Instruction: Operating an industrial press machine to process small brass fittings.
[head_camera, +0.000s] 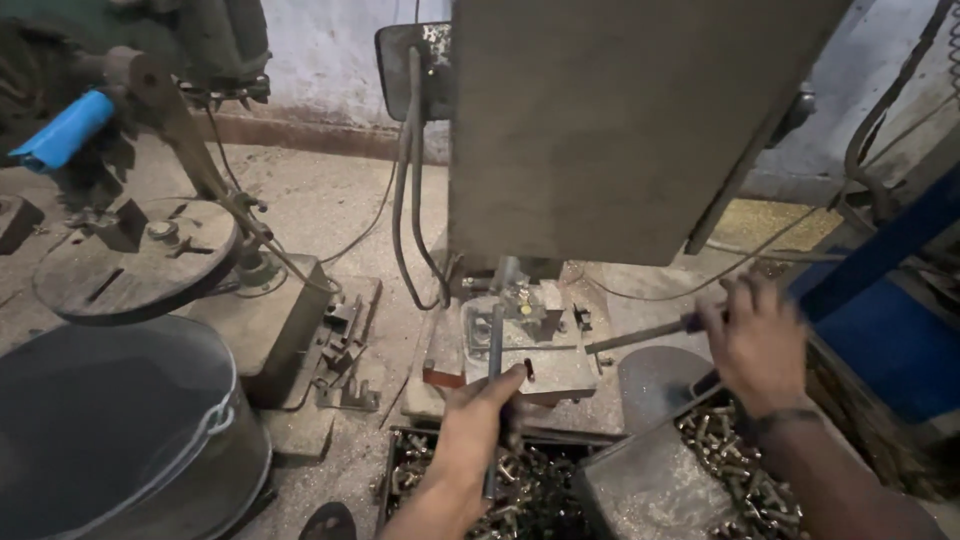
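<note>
The left hand (487, 410) is reaching in from the near side, its fingers curling tight around a thin rod (495, 350) that is standing almost upright; the rod is running up out of the fist toward the clamp (520, 318) on the machine's work plate (545, 370), and a short length is showing below the hand too. The right hand (755, 340) is sitting off to the right, fingers closing round the dark grip of a lever (640, 334) that is slanting leftward and ending just beside the clamp. A small brass piece (525, 309) is sitting in the clamp, just beyond the rod's top and well apart from the fingers of either hand. Above it all, the machine's grey head (610, 120) is hanging over the plate. On the near side, trays of small metal parts (730, 460) are lying under both wrists. Far left, a second drill stand with a round table (130, 265) is standing behind a big metal tub (120, 430).
</note>
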